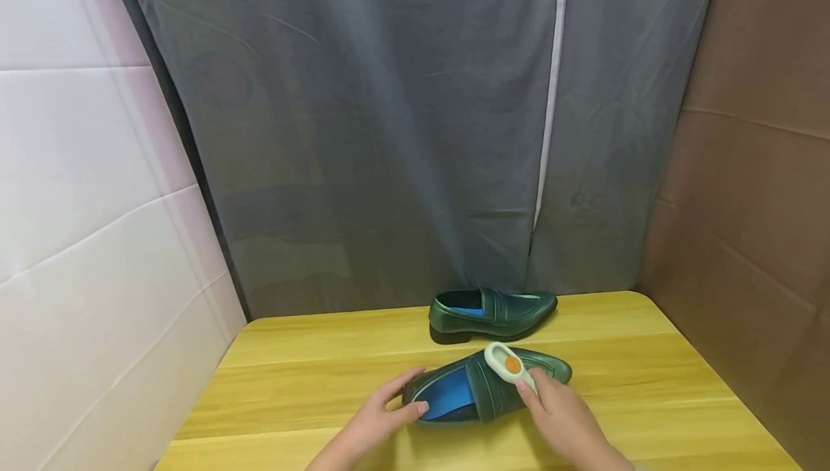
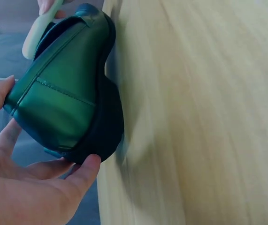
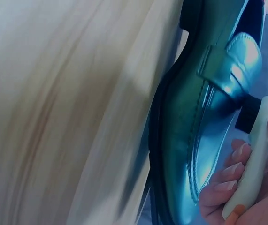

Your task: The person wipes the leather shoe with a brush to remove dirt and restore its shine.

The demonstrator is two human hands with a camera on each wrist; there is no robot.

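A dark green loafer (image 1: 512, 399) with a blue insole stands on the table, its toe to the right. My left hand (image 1: 389, 407) grips its heel end; in the left wrist view, thumb and fingers spread around the heel (image 2: 63, 112). In my right hand (image 1: 563, 413) is a small pale shoe brush (image 1: 509, 364) with an orange spot on its handle. The right wrist view shows the brush's dark bristles (image 3: 248, 114) at the shoe's strap (image 3: 232, 70), with fingers curled round the handle (image 3: 253, 178). Whether the bristles press on the leather is hard to tell.
A matching green loafer (image 1: 496, 315) stands behind, near the back edge of the yellow wooden table (image 1: 311, 377). A grey curtain (image 1: 389, 132) hangs behind the table, with white cloth (image 1: 97, 240) on the left and brown cloth (image 1: 746, 240) on the right.
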